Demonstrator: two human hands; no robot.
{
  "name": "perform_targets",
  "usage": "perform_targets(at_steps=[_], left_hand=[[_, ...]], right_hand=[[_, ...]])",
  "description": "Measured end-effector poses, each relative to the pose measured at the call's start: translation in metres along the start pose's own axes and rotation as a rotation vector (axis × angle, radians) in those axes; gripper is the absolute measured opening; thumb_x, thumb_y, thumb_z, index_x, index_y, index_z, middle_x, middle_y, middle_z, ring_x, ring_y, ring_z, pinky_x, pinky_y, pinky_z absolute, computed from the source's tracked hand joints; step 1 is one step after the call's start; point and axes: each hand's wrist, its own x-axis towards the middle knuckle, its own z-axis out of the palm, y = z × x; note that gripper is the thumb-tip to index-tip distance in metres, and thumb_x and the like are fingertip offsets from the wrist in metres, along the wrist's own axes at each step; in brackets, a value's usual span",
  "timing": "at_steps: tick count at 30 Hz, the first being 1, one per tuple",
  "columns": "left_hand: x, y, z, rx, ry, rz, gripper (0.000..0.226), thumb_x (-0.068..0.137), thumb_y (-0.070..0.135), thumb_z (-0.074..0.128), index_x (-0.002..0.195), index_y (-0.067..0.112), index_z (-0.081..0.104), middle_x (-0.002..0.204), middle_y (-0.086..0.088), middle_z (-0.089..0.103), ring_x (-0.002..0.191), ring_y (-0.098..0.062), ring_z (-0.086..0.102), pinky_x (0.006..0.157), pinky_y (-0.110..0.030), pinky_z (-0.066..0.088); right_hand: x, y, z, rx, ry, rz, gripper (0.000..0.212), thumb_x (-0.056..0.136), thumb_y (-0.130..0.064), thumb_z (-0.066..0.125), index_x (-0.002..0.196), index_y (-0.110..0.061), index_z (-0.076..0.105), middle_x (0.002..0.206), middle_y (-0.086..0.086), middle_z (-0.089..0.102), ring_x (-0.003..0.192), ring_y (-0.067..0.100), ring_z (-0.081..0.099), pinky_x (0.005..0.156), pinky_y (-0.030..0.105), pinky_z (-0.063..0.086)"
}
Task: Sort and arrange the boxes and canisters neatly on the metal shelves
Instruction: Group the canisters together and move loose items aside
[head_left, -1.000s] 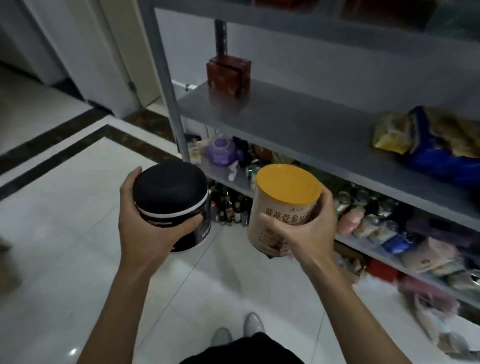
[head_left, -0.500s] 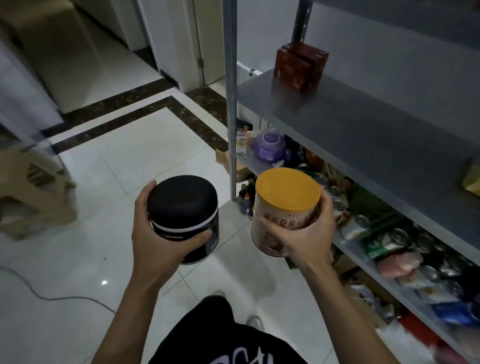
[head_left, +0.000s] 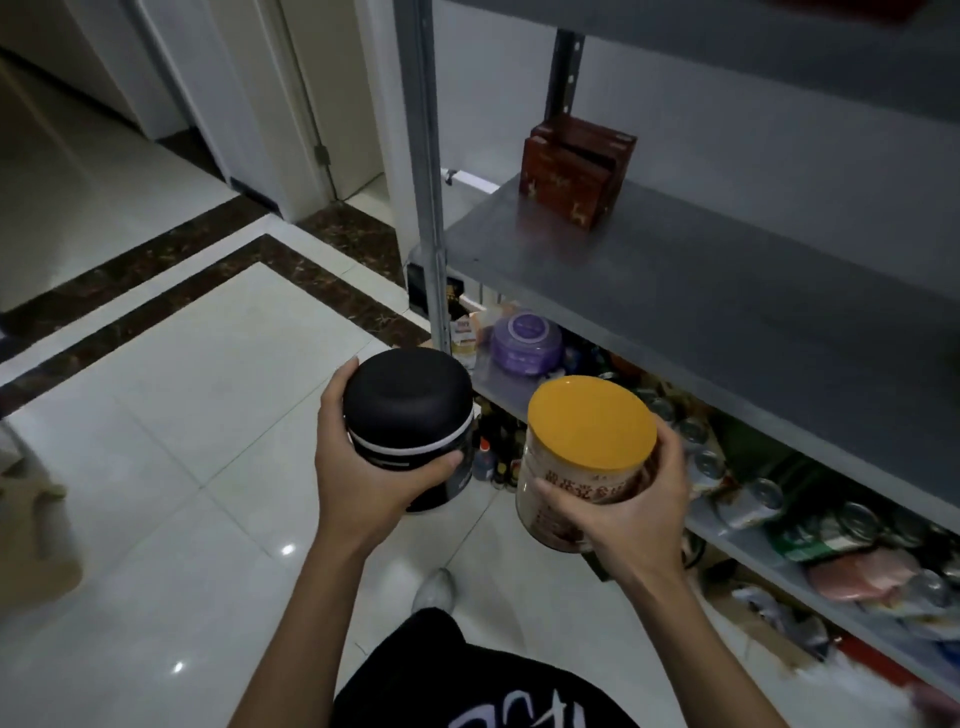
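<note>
Closer to the rack now than half a second back: grey metal shelf (head_left: 727, 291) swung into centre and right of frame, mostly bare, red boxes (head_left: 576, 174) at its back left, upper middle of frame. Means the carry looks nearly over; set-down on that bare shelf likely next.

Left hand (head_left: 363, 467) wrapped round the black canister (head_left: 410, 415), grip clamped on its side, thumb across the white band, lower centre of frame. Right hand (head_left: 628, 514) clamped on the yellow-lidded canister (head_left: 587, 457), just right of the black one, the two apart, neither touching the shelf.

Labels: brownish print on the yellow-lidded one, Chinese characters, too blurred to read. Black one shows no legible writing. Gold figures on the red boxes, no words made out. White lettering on the black garment (head_left: 493, 691) at bottom edge, cut off, unreadable. Lower shelf (head_left: 753, 551) at right crammed with tins and packets, labels a blur.
</note>
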Motion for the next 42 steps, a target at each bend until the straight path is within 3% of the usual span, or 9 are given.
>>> perform_targets(at_steps=[5,9,15,22,25,29,33,39,42], left_hand=[[0.09,0.006,0.001,-0.048,-0.17,0.1,0.116,0.049,0.013,0.097,0.145,0.033,0.033,0.141,0.012,0.045,0.127,-0.003,0.046,0.104,-0.025,0.045],[0.145,0.027,0.01,-0.11,-0.246,0.183,0.118,0.046,0.023,0.096,0.146,0.031,0.033,0.141,0.011,0.045,0.128,-0.002,0.046,0.104,-0.022,0.044],[0.202,0.074,0.025,-0.221,-0.267,0.289,0.12,0.042,0.024,0.096,0.145,0.03,0.034,0.125,0.037,0.048,0.118,0.009,0.05,0.094,-0.009,0.044],[0.252,0.142,0.032,-0.306,-0.272,0.435,0.121,0.036,0.041,0.092,0.143,0.035,0.037,0.13,0.019,0.053,0.118,0.0,0.055,0.095,-0.018,0.049],[0.271,0.167,0.033,-0.358,-0.266,0.456,0.121,0.034,0.038,0.093,0.142,0.034,0.038,0.124,0.023,0.057,0.114,-0.001,0.059,0.093,-0.022,0.052],[0.288,0.197,0.037,-0.369,-0.274,0.481,0.123,0.035,0.033,0.099,0.142,0.034,0.039,0.121,0.021,0.058,0.109,0.0,0.06,0.089,-0.02,0.053],[0.302,0.223,0.045,-0.402,-0.272,0.486,0.118,0.038,0.025,0.091,0.143,0.03,0.038,0.122,0.016,0.056,0.106,0.003,0.06,0.085,-0.015,0.052],[0.331,0.258,0.059,-0.431,-0.294,0.465,0.105,0.044,0.02,0.092,0.136,0.028,0.043,0.116,0.012,0.059,0.102,-0.001,0.061,0.075,-0.014,0.053],[0.349,0.267,0.071,-0.382,-0.305,0.482,0.103,0.049,0.015,0.095,0.137,0.026,0.043,0.119,0.007,0.059,0.107,-0.007,0.061,0.08,-0.019,0.054]], right_hand=[[0.027,-0.025,0.039,0.022,0.152,0.042,0.104,0.044,-0.031,0.095,0.131,-0.029,0.039,0.126,-0.026,0.043,0.109,-0.024,0.044,0.085,-0.002,0.038],[0.058,-0.051,0.053,0.032,0.243,-0.008,0.1,0.042,-0.039,0.091,0.129,-0.028,0.043,0.126,-0.023,0.049,0.112,-0.016,0.049,0.088,0.004,0.041],[0.11,-0.095,0.045,0.027,0.315,-0.168,0.103,0.041,-0.037,0.096,0.13,-0.029,0.045,0.127,-0.023,0.052,0.115,-0.012,0.051,0.09,0.006,0.043],[0.163,-0.149,0.025,0.118,0.343,-0.313,0.101,0.038,-0.036,0.098,0.128,-0.026,0.052,0.121,-0.015,0.061,0.111,-0.003,0.059,0.088,0.014,0.051],[0.181,-0.17,0.018,0.149,0.343,-0.354,0.1,0.039,-0.043,0.097,0.127,-0.024,0.054,0.117,-0.012,0.065,0.109,0.003,0.062,0.086,0.02,0.055],[0.2,-0.195,0.01,0.164,0.347,-0.393,0.102,0.039,-0.037,0.101,0.128,-0.023,0.054,0.116,-0.011,0.066,0.106,0.002,0.063,0.087,0.026,0.057],[0.217,-0.217,0.004,0.163,0.346,-0.415,0.104,0.04,-0.051,0.093,0.131,-0.024,0.052,0.118,-0.009,0.065,0.109,0.005,0.063,0.087,0.034,0.058],[0.246,-0.25,-0.007,0.2,0.348,-0.419,0.101,0.039,-0.05,0.095,0.128,-0.022,0.054,0.114,-0.005,0.067,0.105,0.009,0.066,0.084,0.036,0.06],[0.261,-0.259,-0.013,0.215,0.359,-0.397,0.099,0.041,-0.042,0.096,0.127,-0.02,0.054,0.114,-0.004,0.068,0.104,0.009,0.066,0.085,0.037,0.06]])
